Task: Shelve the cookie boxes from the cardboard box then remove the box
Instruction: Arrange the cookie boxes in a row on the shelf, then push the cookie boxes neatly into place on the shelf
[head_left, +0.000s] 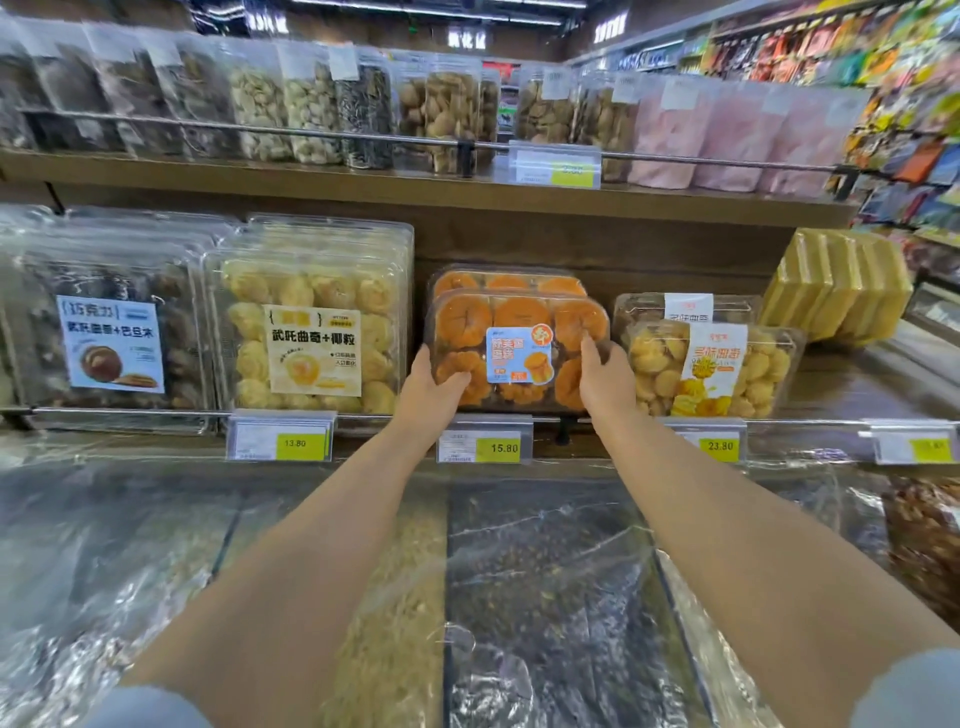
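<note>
Now, hold: left hand (434, 382) and right hand (605, 382) each closed on one lower corner of the cookie box (519, 345).
Reason: probably keeps it upright, label facing out.
Place: in front of another orange box (506, 283).

The rear orange cookie box (508, 283) shows only its top edge behind the front one (519, 348). Far upper-shelf jars (311, 104) are blurred, their labels unreadable. The rightmost price tag (914, 447) is illegible.

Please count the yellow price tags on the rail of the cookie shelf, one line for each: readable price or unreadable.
Readable price: 3, namely 13.80, 15.80 and 23.80
Unreadable: 1, the blurred tag at the far right
Total: 4
</note>
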